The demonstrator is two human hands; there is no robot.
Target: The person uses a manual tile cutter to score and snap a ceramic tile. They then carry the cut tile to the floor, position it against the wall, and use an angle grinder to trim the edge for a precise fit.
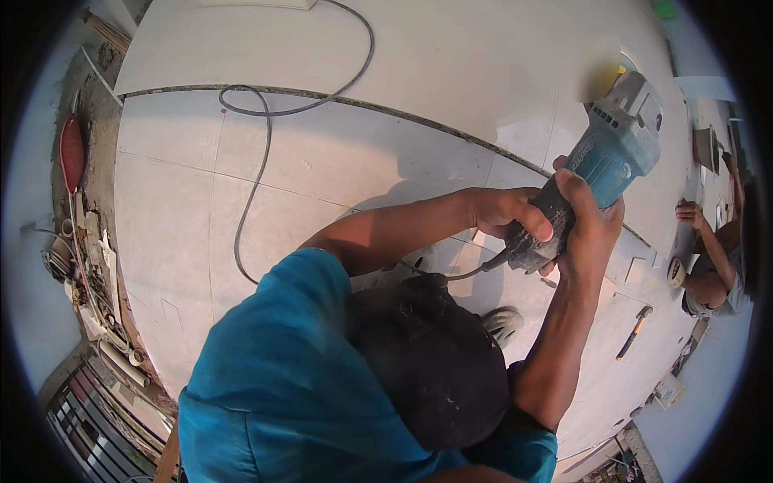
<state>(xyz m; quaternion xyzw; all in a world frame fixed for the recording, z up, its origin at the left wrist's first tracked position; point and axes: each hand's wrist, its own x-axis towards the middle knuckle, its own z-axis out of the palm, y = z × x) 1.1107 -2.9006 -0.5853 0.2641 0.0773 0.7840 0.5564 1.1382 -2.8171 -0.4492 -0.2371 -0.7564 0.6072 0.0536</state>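
Observation:
An angle grinder point(605, 153) with a teal body and a black rear handle is held up off the pale tiled floor point(177, 193), slanting to the upper right. My left hand point(515, 214) closes round the black rear handle. Farther up, my right hand point(592, 221) wraps the grip where it meets the teal body. A blurred yellow patch point(602, 79) shows beside the grey head, so I cannot make out the disc. From the handle's end a grey power cord point(262, 165) passes behind my arm and loops across the tiles.
An orange-handled hammer point(635, 332) lies to my right. Beyond it another person's hand point(690, 213) reaches toward the floor. Debris with a red bag point(72, 153) and pipes point(121, 364) borders the left side. A dark gap point(439, 127) crosses the floor ahead.

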